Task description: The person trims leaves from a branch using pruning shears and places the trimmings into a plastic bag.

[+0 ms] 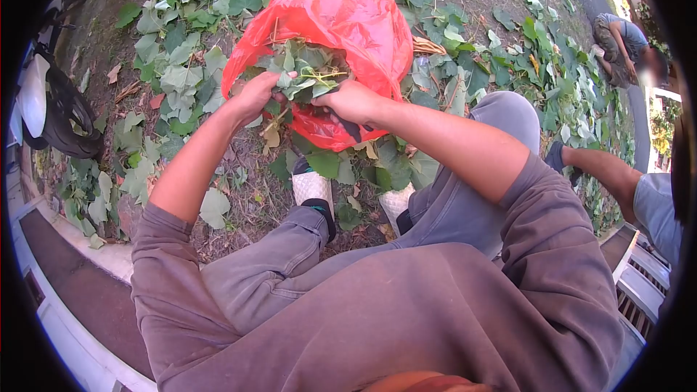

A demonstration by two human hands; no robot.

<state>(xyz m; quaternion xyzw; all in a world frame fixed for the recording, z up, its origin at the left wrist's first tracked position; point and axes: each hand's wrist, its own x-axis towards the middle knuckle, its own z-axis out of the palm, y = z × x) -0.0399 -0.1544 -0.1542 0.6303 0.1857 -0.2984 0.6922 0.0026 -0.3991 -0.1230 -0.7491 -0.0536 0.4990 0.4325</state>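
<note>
A red plastic bag (348, 22) stands on the ground in front of me, its wide mouth facing me with cut greenery inside. At its mouth, a bunch of green leaves (308, 76) with pale stems lies between my two hands. My left hand (263, 94) is closed on the left side of the bunch, fingers curled round it. From the right, my right hand (353, 104) is closed against the stems, thumb pressed on them. Under its palm shows a dark object (352, 129), whose kind I cannot make out.
Cut leafy vines (178, 76) cover the ground around the bag. My white patterned shoes (312, 187) are just below it. A motorbike wheel (69, 112) stands at left. Another person (617, 43) crouches at far right; a nearer person's leg (602, 170) reaches in below.
</note>
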